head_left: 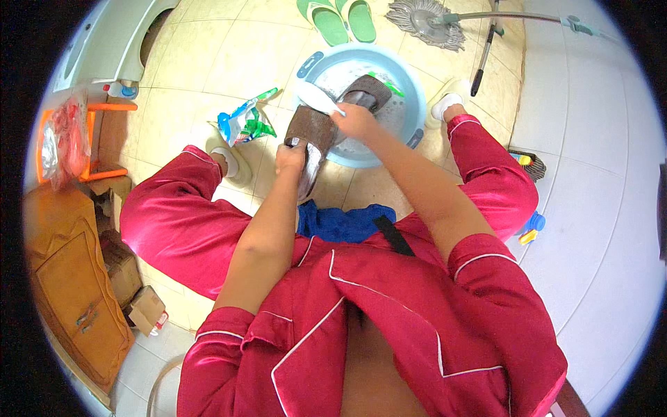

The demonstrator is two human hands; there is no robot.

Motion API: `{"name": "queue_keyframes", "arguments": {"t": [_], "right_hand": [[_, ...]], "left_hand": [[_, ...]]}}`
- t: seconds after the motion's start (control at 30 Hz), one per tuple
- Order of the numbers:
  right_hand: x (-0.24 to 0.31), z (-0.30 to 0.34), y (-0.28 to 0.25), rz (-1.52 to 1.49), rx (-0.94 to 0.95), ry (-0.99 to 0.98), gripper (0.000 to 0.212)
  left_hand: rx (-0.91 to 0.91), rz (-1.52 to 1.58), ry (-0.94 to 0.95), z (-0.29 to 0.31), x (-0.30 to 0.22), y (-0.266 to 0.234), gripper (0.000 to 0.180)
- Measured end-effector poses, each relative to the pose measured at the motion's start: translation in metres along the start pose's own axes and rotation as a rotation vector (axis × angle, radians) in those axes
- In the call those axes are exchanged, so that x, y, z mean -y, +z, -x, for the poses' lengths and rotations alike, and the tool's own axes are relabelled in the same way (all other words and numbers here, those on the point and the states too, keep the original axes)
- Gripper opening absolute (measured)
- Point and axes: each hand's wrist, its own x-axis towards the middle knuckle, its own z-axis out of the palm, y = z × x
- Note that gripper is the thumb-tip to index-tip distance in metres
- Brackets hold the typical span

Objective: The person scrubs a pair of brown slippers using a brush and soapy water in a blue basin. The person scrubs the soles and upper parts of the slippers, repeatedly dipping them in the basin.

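Note:
A brown slipper (pixel 309 126) with a wet, whitish sole is tilted at the left rim of a light-blue basin (pixel 417 104). My left hand (pixel 290 157) is closed around its side. Over the toe end, my right hand (pixel 356 121) grips a white scrub brush (pixel 318 97); its bristles are hidden. Foamy water fills the basin, where a second brown slipper (pixel 368 92) sits with a bright green strip (pixel 386 84) beside it.
Left of the basin lies a crumpled blue-and-green packet (pixel 248 121). Green slippers (pixel 338 21) and a mop head (pixel 426 23) are beyond it. An orange rack (pixel 111 174) and wooden cabinet (pixel 80 285) stand left. Blue cloth (pixel 344 221) hangs between my knees.

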Motion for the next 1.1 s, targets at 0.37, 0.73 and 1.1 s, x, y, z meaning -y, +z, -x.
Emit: {"name": "queue_keyframes", "arguments": {"t": [0.37,0.73,1.1], "right_hand": [[-0.009,0.130,0.055,-0.488,-0.217,0.094,0.046],[-0.017,0.016,0.017,-0.439,-0.136,0.069,0.042],[-0.015,0.127,0.024,-0.639,0.020,0.420,0.045]], "left_hand": [[0.068,0.846,-0.366,0.018,-0.004,0.032,0.063],[0.138,0.860,-0.170,0.010,-0.005,0.043,0.061],[0.202,0.928,-0.358,0.011,0.005,0.044,0.070]]}}
